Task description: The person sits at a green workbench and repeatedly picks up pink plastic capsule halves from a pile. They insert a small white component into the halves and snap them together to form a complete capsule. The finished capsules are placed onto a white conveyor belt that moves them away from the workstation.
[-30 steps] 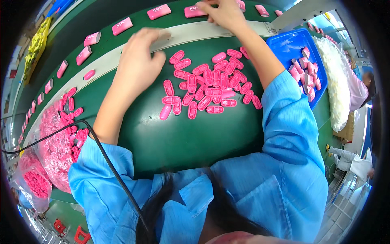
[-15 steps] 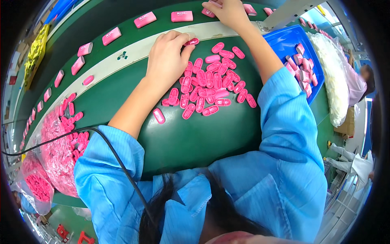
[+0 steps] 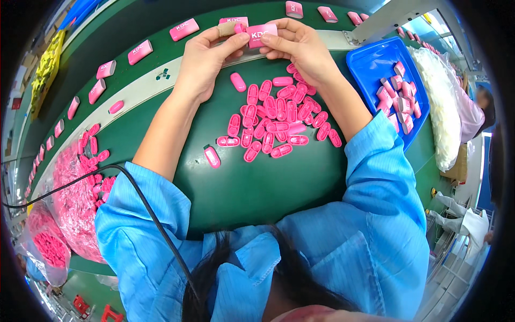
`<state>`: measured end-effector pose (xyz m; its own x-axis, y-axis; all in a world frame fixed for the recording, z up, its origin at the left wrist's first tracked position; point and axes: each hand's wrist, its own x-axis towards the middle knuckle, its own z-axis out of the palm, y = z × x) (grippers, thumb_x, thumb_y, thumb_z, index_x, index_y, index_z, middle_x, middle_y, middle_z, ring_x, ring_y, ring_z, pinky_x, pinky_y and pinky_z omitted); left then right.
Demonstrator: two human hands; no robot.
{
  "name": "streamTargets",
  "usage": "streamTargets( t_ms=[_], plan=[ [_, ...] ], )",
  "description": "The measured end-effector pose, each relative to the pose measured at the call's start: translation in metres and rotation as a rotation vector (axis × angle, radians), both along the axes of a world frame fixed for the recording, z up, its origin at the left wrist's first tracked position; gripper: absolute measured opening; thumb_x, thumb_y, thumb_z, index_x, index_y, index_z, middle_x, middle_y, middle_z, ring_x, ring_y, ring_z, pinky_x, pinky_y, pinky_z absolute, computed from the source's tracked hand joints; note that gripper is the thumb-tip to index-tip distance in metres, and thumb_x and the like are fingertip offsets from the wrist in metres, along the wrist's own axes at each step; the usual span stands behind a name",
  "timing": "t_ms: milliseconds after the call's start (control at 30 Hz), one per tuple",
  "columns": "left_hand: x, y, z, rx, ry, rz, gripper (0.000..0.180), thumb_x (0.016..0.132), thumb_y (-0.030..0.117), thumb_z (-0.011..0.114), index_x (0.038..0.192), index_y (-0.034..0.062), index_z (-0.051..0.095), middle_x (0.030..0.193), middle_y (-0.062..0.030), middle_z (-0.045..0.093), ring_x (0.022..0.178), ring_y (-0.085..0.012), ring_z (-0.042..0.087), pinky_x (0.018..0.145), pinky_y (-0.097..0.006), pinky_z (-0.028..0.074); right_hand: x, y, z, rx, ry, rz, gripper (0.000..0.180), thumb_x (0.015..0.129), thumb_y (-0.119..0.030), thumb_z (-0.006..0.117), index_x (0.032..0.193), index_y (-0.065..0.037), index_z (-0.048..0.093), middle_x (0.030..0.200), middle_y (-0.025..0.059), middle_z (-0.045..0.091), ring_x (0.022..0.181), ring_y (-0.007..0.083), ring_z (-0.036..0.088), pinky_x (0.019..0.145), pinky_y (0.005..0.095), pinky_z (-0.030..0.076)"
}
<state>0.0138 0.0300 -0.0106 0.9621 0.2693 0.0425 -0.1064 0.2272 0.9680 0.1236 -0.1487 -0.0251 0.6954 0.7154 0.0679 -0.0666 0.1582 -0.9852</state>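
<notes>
My left hand (image 3: 206,61) pinches a small pink oval cap (image 3: 240,28) between thumb and fingers. Right beside it, my right hand (image 3: 300,45) grips a pink-and-white flattened sleeve (image 3: 263,35) with printing on its face. Cap and sleeve meet end to end, or nearly so; the fingers hide the exact contact. Below the hands lies a loose pile of pink oval caps (image 3: 278,110) on the green table (image 3: 257,188), most with their hollow side up. One cap (image 3: 212,157) lies apart at the pile's lower left.
Behind a pale rail (image 3: 139,88), a row of pink sleeves (image 3: 140,52) lies on a green belt. A blue tray (image 3: 370,59) at right holds more pink pieces. Plastic bags of pink caps (image 3: 75,198) stand at left, crossed by a black cable (image 3: 145,198). A person sits far right.
My right hand has come back from the belt with a sleeve and met my left hand, which holds the cap. The row of sleeves has shifted left. Some caps in the pile have moved.
</notes>
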Motion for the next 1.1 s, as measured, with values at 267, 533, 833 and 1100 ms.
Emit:
streamTargets(
  t_ms=[267,533,833,1100],
  plan=[
    [-0.006,-0.007,0.006,0.240,0.015,0.051,0.041,0.089,0.012,0.072,0.124,-0.0062,0.061,0.102,-0.0108,0.071,0.089,-0.0136,0.069,0.080,-0.024,0.058,-0.003,-0.001,0.005,0.011,-0.052,-0.020,0.027,0.091,-0.006,0.067,0.116,0.001,0.058,0.106,0.0108,0.069,0.094,0.0165,0.069,0.085,0.0259,0.057],
    [-0.012,-0.028,-0.002,0.688,-0.163,0.250,0.043,0.089,0.009,0.069,0.124,-0.0128,0.057,0.099,-0.0205,0.072,0.084,-0.0232,0.072,0.079,-0.027,0.057,-0.012,0.002,0.001,0.030,-0.159,-0.091,0.028,0.090,-0.005,0.069,0.114,0.003,0.058,0.106,0.0131,0.069,0.094,0.0169,0.068,0.084,0.0272,0.057],
    [-0.015,-0.026,0.001,1.104,-0.259,0.348,0.054,0.088,0.002,0.056,0.137,-0.0124,0.038,0.093,-0.0253,0.069,0.086,-0.0390,0.069,0.076,-0.042,0.055,-0.007,0.023,0.016,0.042,-0.117,-0.197,0.018,0.088,-0.001,0.068,0.103,0.003,0.060,0.092,0.0109,0.070,0.079,0.0140,0.067,0.070,0.0252,0.057],
    [-0.041,-0.012,0.045,1.370,0.158,0.046,0.045,0.075,0.041,0.081,0.090,-0.0004,0.072,0.072,-0.0161,0.068,0.064,-0.0252,0.068,0.063,-0.034,0.054,0.071,0.045,-0.007,-0.266,-0.982,-0.573,0.031,0.091,-0.023,0.064,0.106,0.004,0.066,0.092,0.0177,0.068,0.081,0.0300,0.069,0.072,0.0389,0.055]
  ],
)
